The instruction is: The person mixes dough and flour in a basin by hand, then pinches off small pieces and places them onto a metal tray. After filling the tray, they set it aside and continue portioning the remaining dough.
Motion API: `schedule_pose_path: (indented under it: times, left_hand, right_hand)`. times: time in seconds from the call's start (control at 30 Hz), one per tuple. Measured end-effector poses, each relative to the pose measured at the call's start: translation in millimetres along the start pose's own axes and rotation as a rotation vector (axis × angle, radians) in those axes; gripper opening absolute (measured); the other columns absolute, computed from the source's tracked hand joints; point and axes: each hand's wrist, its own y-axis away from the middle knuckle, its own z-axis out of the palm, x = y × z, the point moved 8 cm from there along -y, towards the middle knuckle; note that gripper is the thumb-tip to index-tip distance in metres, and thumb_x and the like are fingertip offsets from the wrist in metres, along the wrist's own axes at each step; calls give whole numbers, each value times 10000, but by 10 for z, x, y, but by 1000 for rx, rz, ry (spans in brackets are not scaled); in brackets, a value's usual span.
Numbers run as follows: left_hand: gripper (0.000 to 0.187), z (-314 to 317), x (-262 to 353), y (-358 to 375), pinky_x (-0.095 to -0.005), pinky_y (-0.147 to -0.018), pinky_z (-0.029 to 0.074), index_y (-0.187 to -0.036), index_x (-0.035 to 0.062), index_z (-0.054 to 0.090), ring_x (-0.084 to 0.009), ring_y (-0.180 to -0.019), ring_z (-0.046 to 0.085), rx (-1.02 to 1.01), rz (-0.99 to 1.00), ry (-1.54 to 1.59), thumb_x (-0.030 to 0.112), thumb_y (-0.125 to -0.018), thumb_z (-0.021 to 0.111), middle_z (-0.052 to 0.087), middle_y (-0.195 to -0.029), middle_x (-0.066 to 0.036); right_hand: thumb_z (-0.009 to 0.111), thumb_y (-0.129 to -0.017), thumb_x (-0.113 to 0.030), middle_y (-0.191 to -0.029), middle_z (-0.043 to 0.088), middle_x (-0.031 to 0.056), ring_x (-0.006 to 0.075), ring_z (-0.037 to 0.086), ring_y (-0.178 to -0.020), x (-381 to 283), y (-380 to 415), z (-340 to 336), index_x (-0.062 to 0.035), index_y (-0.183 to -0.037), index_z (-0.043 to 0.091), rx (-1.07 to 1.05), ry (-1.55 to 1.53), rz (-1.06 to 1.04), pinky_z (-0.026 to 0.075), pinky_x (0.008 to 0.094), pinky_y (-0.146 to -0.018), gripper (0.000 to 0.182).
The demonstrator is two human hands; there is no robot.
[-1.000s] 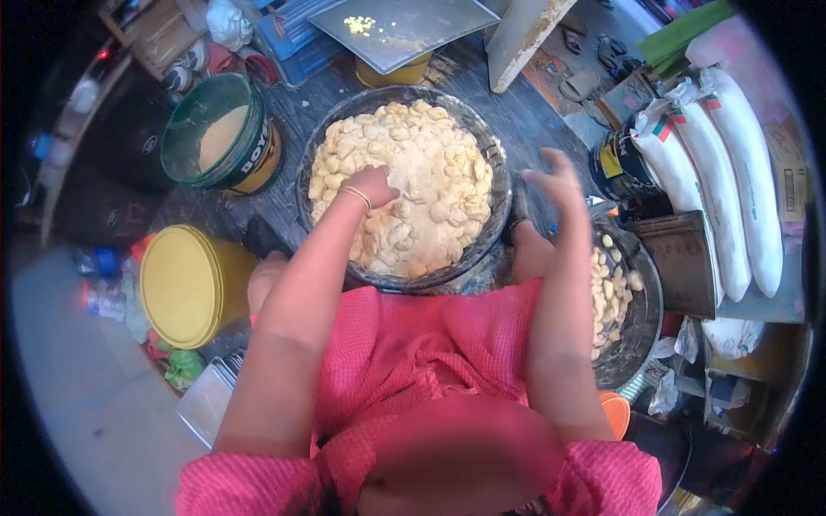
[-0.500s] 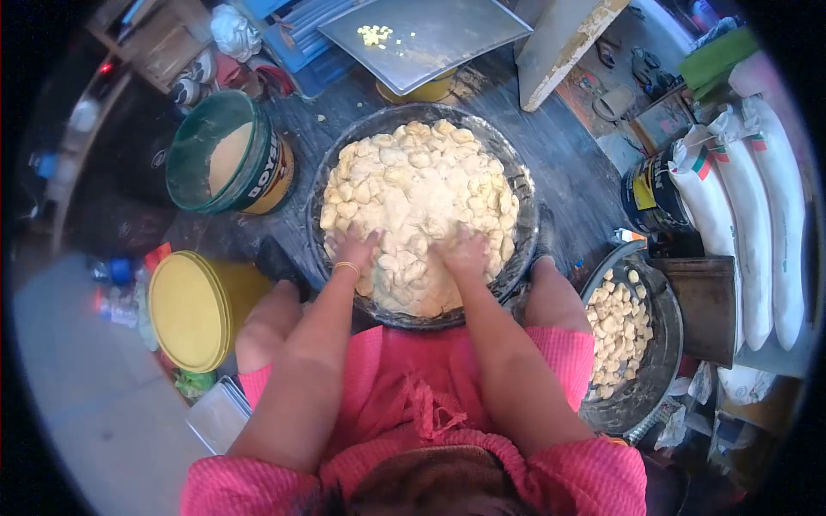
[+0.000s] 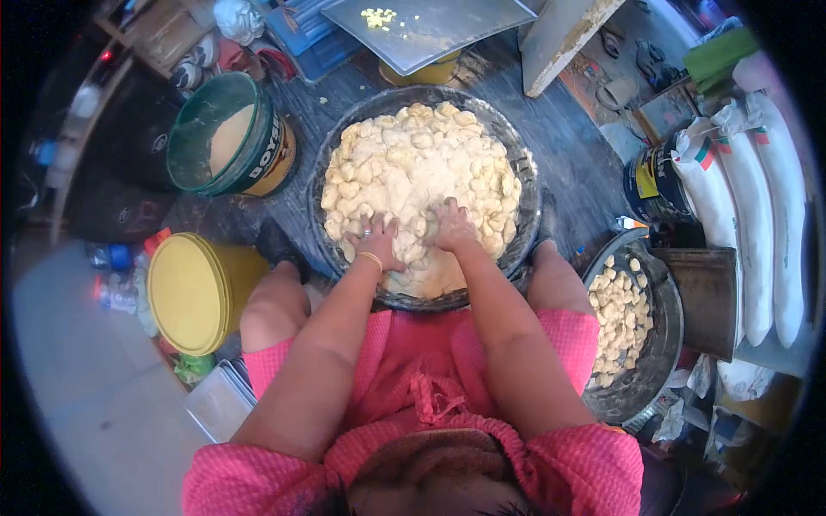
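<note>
A wide dark basin [image 3: 323, 254] between my legs is heaped with pale dough pieces [image 3: 482, 163], dusted with flour in the middle. My left hand [image 3: 376, 241] lies on the dough near the basin's front left, fingers spread, with a ring on one finger and a yellow band at the wrist. To the right of it, my right hand [image 3: 453, 225] rests palm down on the dough, fingers stretched out and apart. Neither hand grips a piece.
A green bucket [image 3: 203, 138] of flour stands to the left, above a yellow lidded bucket [image 3: 191, 292]. At right, a second basin [image 3: 661, 361] holds smaller dough pieces, beside long white sacks [image 3: 744, 232]. Ahead is a metal tray [image 3: 447, 34] with small yellow bits.
Both hands have come closer together near the middle of the basin. Their fingers, partly sunk among the dough before, now show on top of it. The view has shifted slightly.
</note>
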Motion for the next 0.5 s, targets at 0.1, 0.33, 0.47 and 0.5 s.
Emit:
schedule_pose_path:
  times: [0.1, 0.33, 0.47, 0.5]
  left_hand:
    - [1086, 10, -101, -33, -662, -924, 285, -1379, 233, 261, -351, -1343, 145, -50, -25, 5, 493, -471, 796, 180, -1443, -90]
    - [708, -1, -224, -25, -530, -856, 440, -1232, 216, 379, -288, -1231, 326, 46, -65, 68, 238, -636, 761, 338, -1264, -67]
    - [618, 131, -213, -60, -496, -842, 461, -1218, 207, 394, -309, -1203, 365, 106, -99, 124, 148, -681, 695, 347, -1266, -88]
    - [570, 182, -202, -82, -473, -839, 469, -1203, 190, 416, -329, -1177, 395, 128, -53, 150, 95, -694, 654, 370, -1247, -110]
  right_hand:
    - [699, -661, -316, -1334, 290, 115, 379, 358, -1193, 256, -116, 101, -218, -1335, 371, 3, -90, 22, 368, 464, -980, 756]
    - [603, -701, -198, -1340, 292, 158, 409, 354, -1196, 466, 21, 208, -181, -1325, 388, 63, -11, 65, 370, 435, -983, 660]
    - [552, -736, -128, -1284, 341, 169, 413, 395, -1158, 481, 21, 421, -190, -1265, 446, 103, 25, -66, 391, 435, -959, 543]
    - [536, -743, -109, -1261, 359, 170, 390, 417, -1142, 459, 82, 415, -183, -1208, 486, 107, 42, -69, 402, 433, -946, 473]
